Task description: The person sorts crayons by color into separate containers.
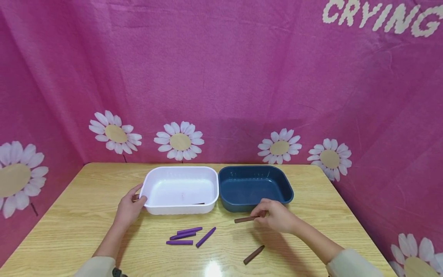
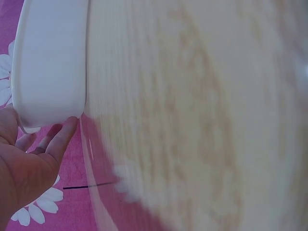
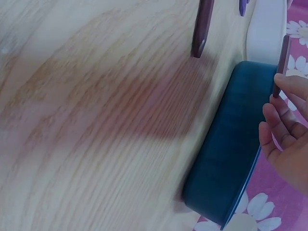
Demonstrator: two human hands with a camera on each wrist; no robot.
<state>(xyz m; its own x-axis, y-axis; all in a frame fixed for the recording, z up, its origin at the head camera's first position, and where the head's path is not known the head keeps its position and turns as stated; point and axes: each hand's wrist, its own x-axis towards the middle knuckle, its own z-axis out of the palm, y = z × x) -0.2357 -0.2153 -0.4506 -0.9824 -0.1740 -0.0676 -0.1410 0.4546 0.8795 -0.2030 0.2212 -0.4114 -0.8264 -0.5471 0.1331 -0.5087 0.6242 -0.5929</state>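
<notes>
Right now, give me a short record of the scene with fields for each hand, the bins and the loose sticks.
left hand: touches the white bin at its left end
right hand: pinches a brown stick in front of the blue bin
bins: side by side on the table
loose sticks: four purple sticks, another brown one

White tub (image 1: 180, 190), dark blue tub (image 1: 254, 187), purple crayons (image 1: 189, 236), brown crayons (image 1: 253, 254), light wood worktop (image 1: 76, 223), pink cloth (image 1: 221, 77) with white daisies.
</notes>
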